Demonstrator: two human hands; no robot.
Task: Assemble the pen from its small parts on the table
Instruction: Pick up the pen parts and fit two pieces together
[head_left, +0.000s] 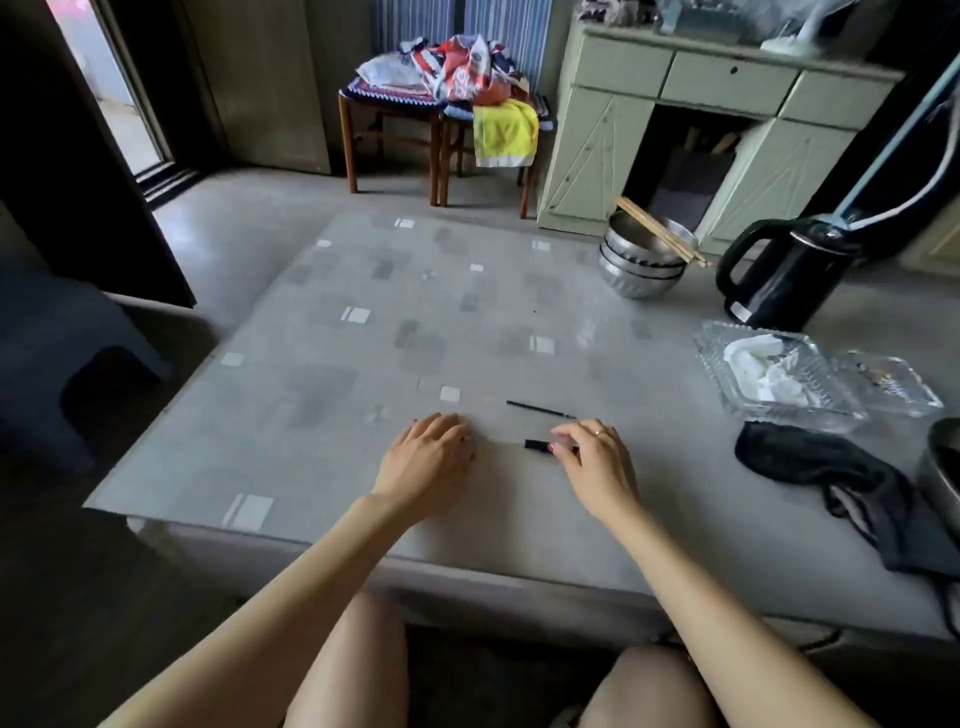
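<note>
A thin black refill (540, 410) lies loose on the grey table (363, 332), just beyond my hands. A short black pen part (537, 445) rests on the table between my hands; the fingertips of my right hand (595, 457) are pinched on its right end. My left hand (431, 452) lies palm down on the table to the left of that part, fingers curled toward the surface; whether anything is under them is hidden.
To the right stand a clear plastic box (779, 379) with white tissue, a black cloth (831, 478), a black kettle (779, 275) and stacked steel bowls (644, 260) with chopsticks. Stools and a green cabinet stand beyond the table.
</note>
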